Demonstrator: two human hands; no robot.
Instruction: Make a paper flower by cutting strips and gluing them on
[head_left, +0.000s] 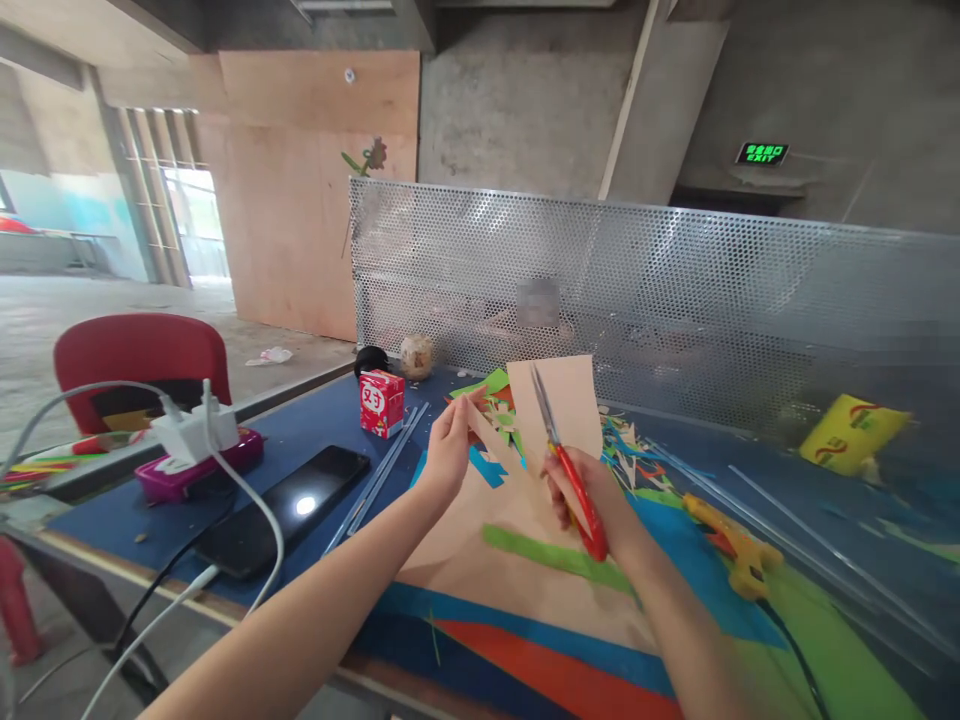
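My left hand (448,447) is closed in a pinch on a narrow beige paper strip (489,432), held above the table. My right hand (616,515) is wrapped round red-handled scissors (586,508), their blades pointing up and looking closed. A beige paper sheet (576,400) stands upright behind the blades; it seems held by the right hand's fingers too, though their grip is partly hidden. Below the hands lie a large beige sheet (450,545) and a green strip (555,556). Cut paper scraps (626,455) in several colours are heaped behind.
On the left are a phone (285,510), a purple power strip (244,455) with cables, and a red box (382,403). A yellow glue gun (735,550) and a yellow packet (853,433) lie to the right. A perforated metal screen (465,260) borders the table's back.
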